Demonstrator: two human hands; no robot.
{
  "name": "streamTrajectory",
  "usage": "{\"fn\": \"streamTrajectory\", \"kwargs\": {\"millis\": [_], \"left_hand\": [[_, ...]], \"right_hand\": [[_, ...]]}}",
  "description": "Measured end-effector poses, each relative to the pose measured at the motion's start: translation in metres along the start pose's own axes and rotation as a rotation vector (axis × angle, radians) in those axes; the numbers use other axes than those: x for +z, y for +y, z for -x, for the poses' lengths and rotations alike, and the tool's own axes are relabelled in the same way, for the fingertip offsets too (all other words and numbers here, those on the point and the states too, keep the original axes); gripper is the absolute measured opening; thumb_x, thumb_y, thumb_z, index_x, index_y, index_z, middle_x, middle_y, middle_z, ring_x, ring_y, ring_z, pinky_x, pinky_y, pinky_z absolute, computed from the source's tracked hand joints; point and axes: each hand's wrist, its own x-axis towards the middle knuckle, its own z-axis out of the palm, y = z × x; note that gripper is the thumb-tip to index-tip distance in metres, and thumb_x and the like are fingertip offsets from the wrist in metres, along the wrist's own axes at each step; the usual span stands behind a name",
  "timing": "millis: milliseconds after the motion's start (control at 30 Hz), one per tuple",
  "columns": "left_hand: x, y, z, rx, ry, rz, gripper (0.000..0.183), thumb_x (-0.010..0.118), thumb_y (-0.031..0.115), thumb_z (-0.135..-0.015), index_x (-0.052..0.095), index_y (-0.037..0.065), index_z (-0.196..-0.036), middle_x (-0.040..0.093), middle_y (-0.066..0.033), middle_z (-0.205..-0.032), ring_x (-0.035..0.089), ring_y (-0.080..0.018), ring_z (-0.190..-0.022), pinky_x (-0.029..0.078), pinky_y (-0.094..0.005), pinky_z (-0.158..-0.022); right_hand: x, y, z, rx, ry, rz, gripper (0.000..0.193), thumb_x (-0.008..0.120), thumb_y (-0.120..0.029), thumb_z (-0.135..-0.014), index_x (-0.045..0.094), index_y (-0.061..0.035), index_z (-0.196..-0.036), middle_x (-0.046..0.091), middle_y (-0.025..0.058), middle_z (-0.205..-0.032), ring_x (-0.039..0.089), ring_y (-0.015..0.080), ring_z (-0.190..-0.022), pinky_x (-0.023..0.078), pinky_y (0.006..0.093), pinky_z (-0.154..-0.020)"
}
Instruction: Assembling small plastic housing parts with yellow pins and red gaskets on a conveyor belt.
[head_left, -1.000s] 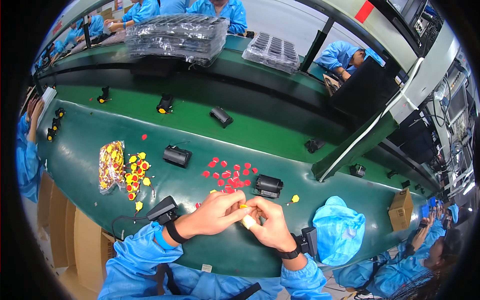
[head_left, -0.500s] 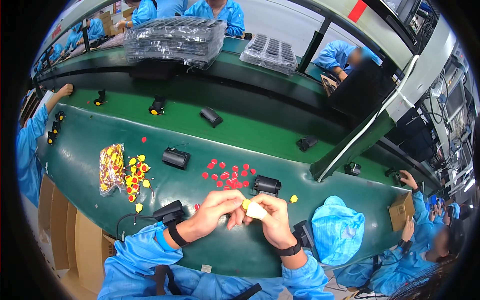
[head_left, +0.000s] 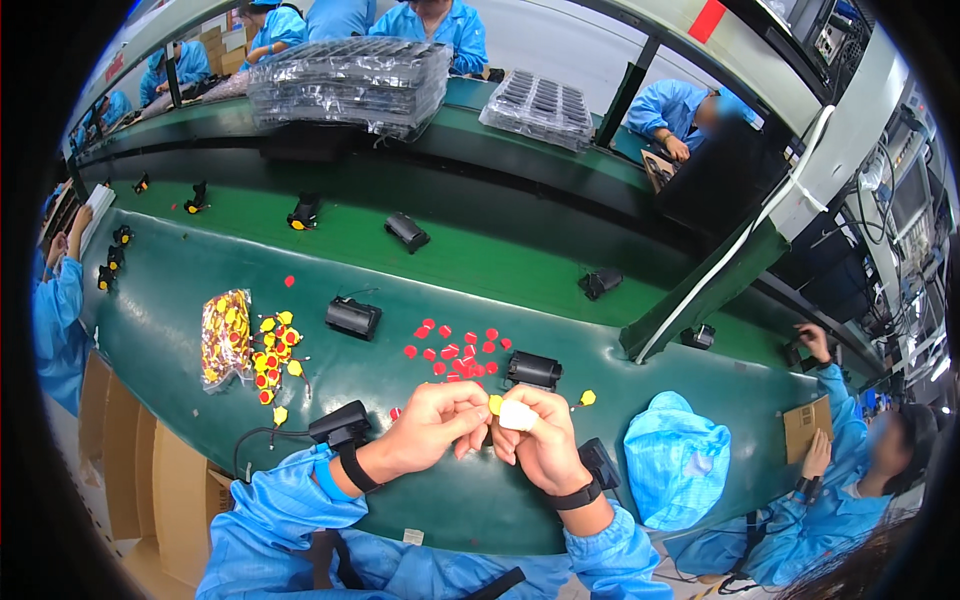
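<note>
A small yellow disc-like part [head_left: 495, 404] is pinched in my right hand [head_left: 545, 445], whose thumb wears a white cover [head_left: 517, 415]. Close against it from the left, my left hand [head_left: 440, 425] has its fingers pressed together; what they hold is hidden. Just beyond my hands lie several red round stickers [head_left: 455, 352] and a black cylindrical housing [head_left: 534, 369]. One yellow part [head_left: 586, 398] sits right of my right hand. Farther left are a pile of yellow and red parts with short wires [head_left: 270, 350] and a clear bag of them [head_left: 226, 335].
A second black housing [head_left: 353, 317] stands on the green table [head_left: 180, 270]. The blue cap [head_left: 677, 460] lies at right. Black units, one of them at the middle [head_left: 407, 232], line the green conveyor [head_left: 500, 265]. Co-workers' hands are at both ends; a cardboard box [head_left: 805, 428] is at right.
My fingers have shifted slightly around the yellow part, and my left fingers look more curled. The black units on the conveyor have moved a little left. The left co-worker's hand has drawn back.
</note>
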Motion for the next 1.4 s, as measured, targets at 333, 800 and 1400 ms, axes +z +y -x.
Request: {"fn": "streamTrajectory", "kwargs": {"millis": [333, 800, 1400], "left_hand": [[-0.05, 0.017, -0.024, 0.595, 0.208, -1.487, 0.014, 0.065, 0.008, -0.076, 0.052, 0.002, -0.073, 0.058, -0.0149, -0.059, 0.061, -0.0337, -0.055, 0.047, -0.0426, -0.053], [-0.072, 0.085, -0.09, 0.028, -0.195, -1.926, 0.012, 0.062, 0.005, -0.069, 0.067, 0.001, -0.079, 0.067, -0.0216, -0.08, 0.066, -0.0381, -0.077, 0.052, -0.0455, -0.067], [0.027, 0.043, -0.034, 0.053, 0.156, -0.041, 0.031, 0.052, -0.01, -0.087, 0.043, 0.003, -0.114, 0.061, -0.0092, -0.071, 0.066, -0.0203, -0.058, 0.056, -0.0326, -0.046]], "right_hand": [[-0.014, -0.026, 0.001, -0.204, 0.152, -0.119, 0.018, 0.052, -0.017, -0.093, 0.051, -0.0059, -0.078, 0.037, 0.0004, -0.057, 0.041, 0.0128, -0.051, 0.032, 0.0246, -0.041], [-0.019, -0.02, -0.004, -0.25, 0.29, -0.024, 0.019, 0.053, -0.014, -0.089, 0.048, -0.0068, -0.073, 0.039, 0.0012, -0.056, 0.044, 0.0137, -0.047, 0.035, 0.0272, -0.041], [-0.002, -0.014, 0.002, -1.006, 0.327, 0.8, 0.012, 0.062, -0.005, -0.087, 0.063, 0.0042, -0.095, 0.07, 0.0189, -0.103, 0.065, 0.0311, -0.105, 0.051, 0.0398, -0.091]]}}
